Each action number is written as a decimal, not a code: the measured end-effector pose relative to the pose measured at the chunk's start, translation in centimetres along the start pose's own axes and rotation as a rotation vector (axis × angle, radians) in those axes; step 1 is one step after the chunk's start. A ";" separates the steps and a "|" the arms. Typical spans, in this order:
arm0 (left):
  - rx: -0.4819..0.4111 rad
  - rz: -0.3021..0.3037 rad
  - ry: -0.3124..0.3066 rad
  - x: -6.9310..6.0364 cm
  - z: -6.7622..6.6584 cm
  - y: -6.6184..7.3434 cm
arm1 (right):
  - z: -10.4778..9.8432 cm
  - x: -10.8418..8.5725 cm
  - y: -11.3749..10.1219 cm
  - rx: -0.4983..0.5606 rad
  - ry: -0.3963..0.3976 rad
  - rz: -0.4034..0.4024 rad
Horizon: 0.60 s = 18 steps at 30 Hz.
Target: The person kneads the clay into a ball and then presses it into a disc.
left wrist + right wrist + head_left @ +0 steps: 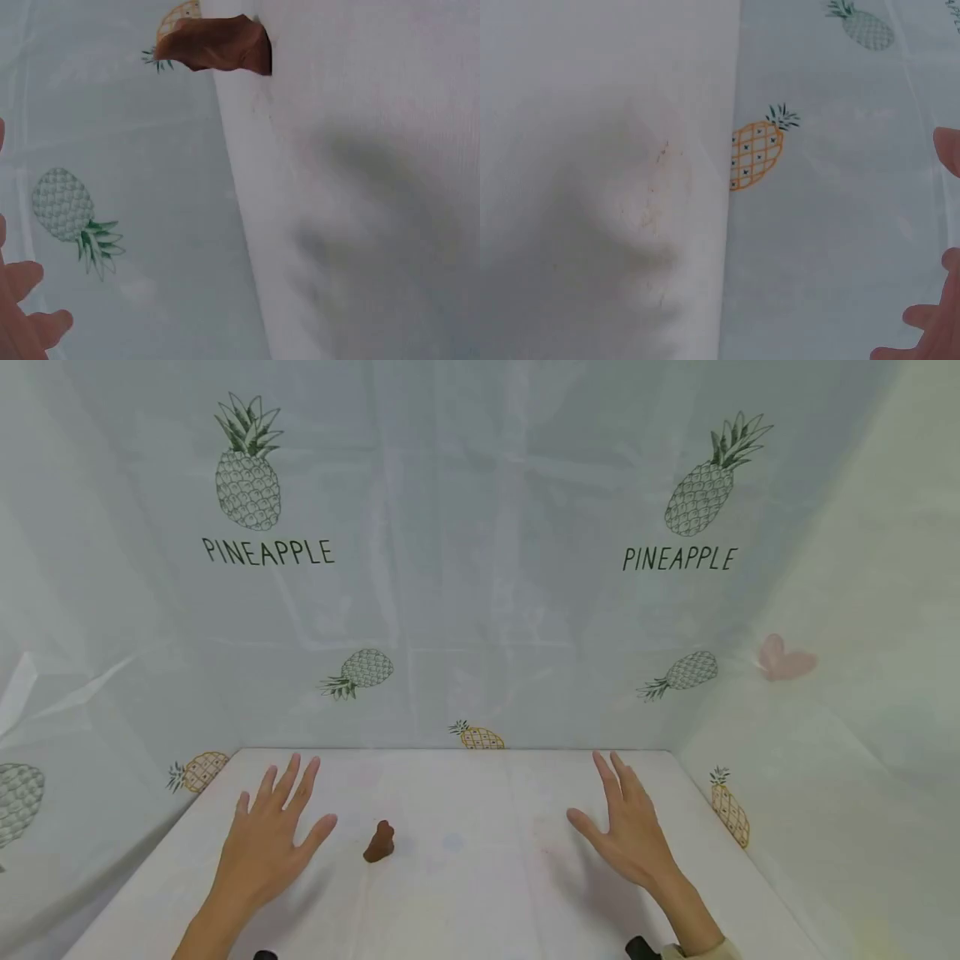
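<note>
A small reddish-brown lump [380,842], irregular and smooth-sided, stands on the white table [450,893] left of the middle; what kind of thing it is I cannot tell. My left hand [266,843] hovers over the table to the lump's left, fingers spread and thumb pointing toward it without touching. Across the table, my right hand [630,831] is held in the air with its fingers extended, holding nothing. In the left wrist view the brown lump [217,45] rises from the tabletop near the upper edge. Only fingertips of each hand show in the wrist views.
A pale curtain [480,568] printed with pineapples hangs behind the table and along both sides. Faint brownish specks [651,214] mark the white tabletop in the right wrist view. Black straps [641,947] show near the wrists.
</note>
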<state>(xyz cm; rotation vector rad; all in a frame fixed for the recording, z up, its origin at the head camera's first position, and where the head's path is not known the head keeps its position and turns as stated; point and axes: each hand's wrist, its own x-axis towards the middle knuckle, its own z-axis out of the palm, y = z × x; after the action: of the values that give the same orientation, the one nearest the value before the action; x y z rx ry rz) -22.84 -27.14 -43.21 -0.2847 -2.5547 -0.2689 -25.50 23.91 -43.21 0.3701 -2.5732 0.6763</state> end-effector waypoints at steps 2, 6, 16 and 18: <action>-0.043 -0.014 -0.030 0.2 0.3 0.5 | 0.3 0.3 -0.3 0.038 -0.010 0.005; -0.163 -0.063 -0.091 0.1 1.0 1.4 | 1.2 0.8 -1.1 0.130 -0.051 0.034; -0.364 -0.129 -0.188 -0.1 3.5 3.1 | 3.9 1.7 -2.2 0.375 -0.096 0.067; -0.392 -0.138 -0.204 -0.2 3.9 3.2 | 4.4 1.9 -2.5 0.416 -0.111 0.083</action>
<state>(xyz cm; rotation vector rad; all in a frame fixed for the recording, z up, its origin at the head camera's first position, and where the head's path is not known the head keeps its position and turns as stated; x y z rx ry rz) -23.82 -23.11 -46.17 -0.2935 -2.7113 -0.8354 -27.83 19.25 -44.73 0.4436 -2.5499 1.2590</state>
